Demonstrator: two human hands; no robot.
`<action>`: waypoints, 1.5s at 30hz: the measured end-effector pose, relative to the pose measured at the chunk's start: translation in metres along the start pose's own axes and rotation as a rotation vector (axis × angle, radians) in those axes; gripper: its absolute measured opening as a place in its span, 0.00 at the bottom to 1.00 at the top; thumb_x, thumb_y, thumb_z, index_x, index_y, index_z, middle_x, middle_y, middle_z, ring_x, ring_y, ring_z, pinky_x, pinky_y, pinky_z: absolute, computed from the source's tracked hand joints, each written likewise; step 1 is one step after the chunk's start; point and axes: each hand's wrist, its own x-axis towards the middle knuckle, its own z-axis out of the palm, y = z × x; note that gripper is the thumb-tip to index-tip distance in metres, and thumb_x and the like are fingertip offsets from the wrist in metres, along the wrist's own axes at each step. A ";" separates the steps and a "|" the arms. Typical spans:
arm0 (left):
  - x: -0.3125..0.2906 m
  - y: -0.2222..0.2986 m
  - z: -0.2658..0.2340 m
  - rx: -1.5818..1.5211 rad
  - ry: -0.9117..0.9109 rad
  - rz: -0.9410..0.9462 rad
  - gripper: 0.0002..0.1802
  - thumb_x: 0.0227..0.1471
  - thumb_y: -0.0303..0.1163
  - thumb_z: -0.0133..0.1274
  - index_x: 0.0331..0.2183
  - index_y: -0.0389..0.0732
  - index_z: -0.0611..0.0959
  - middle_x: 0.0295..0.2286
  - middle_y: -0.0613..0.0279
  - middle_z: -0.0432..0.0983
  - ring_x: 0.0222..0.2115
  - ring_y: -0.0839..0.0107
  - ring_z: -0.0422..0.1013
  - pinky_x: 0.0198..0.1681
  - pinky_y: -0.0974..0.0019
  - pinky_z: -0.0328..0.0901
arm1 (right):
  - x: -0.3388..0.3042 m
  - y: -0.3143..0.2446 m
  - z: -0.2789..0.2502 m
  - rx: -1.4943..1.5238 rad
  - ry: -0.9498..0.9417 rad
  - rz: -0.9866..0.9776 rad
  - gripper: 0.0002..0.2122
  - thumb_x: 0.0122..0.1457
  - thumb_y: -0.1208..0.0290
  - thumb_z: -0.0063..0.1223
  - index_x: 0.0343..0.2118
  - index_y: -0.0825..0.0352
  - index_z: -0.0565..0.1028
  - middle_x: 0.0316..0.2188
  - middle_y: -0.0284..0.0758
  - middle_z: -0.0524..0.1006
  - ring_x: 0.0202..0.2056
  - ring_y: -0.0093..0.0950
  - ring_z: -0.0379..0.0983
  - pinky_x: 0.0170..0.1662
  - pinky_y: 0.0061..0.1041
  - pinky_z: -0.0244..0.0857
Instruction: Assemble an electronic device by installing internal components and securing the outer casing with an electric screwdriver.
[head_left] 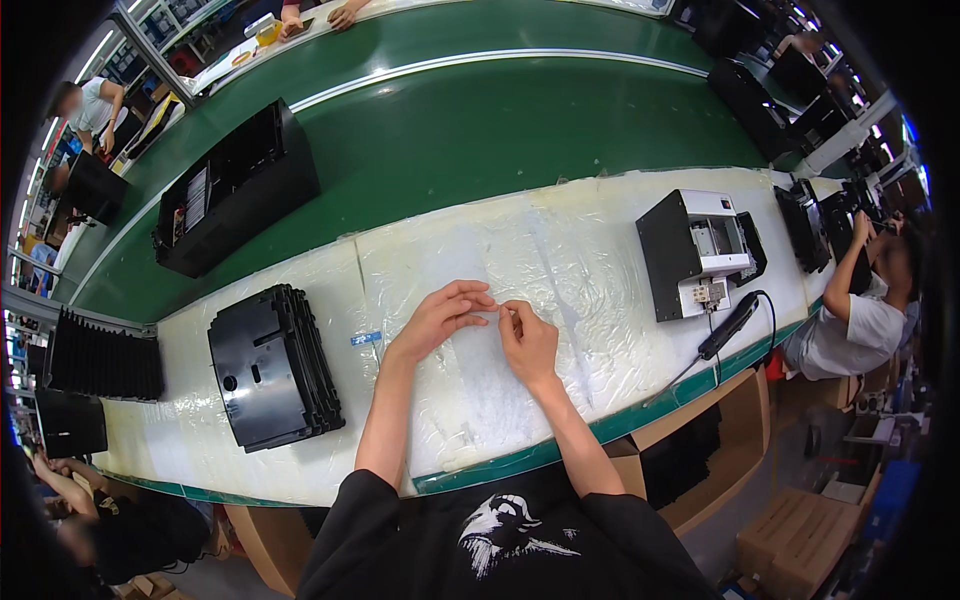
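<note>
My left hand (pixel 443 318) is held over the middle of the plastic-covered worktop (pixel 610 240), its fingers stretched out and slightly curved toward the right. Close against its fingertips is my right hand (pixel 528 345), with thumb and forefinger pinched together. Whatever sits in that pinch, if anything, is too small to make out. A small blue strip (pixel 366 339) lies on the plastic just left of my left wrist. Farther left rests a stack of glossy black plastic panels (pixel 262 375).
On the right stand a black-and-white machine housing (pixel 700 250) and a corded black handheld tool (pixel 730 325). A green conveyor belt (pixel 480 130) runs beyond the worktop, carrying a long black housing (pixel 240 190). Ribbed black parts (pixel 105 355) fill the left end. Co-workers sit on both sides.
</note>
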 end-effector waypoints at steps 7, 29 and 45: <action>0.000 0.000 0.000 0.004 -0.002 0.001 0.19 0.55 0.27 0.42 0.49 0.32 0.69 0.42 0.53 0.72 0.46 0.64 0.68 0.49 0.62 0.65 | 0.000 0.001 0.001 0.010 0.012 -0.014 0.03 0.56 0.73 0.52 0.29 0.65 0.74 0.11 0.33 0.70 0.12 0.22 0.65 0.17 0.21 0.57; 0.000 -0.002 -0.001 0.004 -0.014 0.003 0.18 0.56 0.27 0.42 0.49 0.33 0.69 0.41 0.54 0.72 0.46 0.65 0.68 0.48 0.62 0.65 | -0.001 0.002 0.001 -0.012 -0.002 -0.007 0.03 0.55 0.73 0.53 0.29 0.65 0.74 0.12 0.33 0.71 0.12 0.22 0.66 0.17 0.21 0.58; 0.000 -0.001 0.000 -0.001 -0.009 0.007 0.18 0.56 0.27 0.41 0.49 0.32 0.69 0.42 0.53 0.72 0.46 0.65 0.68 0.49 0.62 0.65 | -0.001 0.002 0.001 -0.008 -0.001 -0.019 0.03 0.55 0.73 0.53 0.29 0.65 0.74 0.11 0.33 0.70 0.12 0.21 0.65 0.17 0.21 0.57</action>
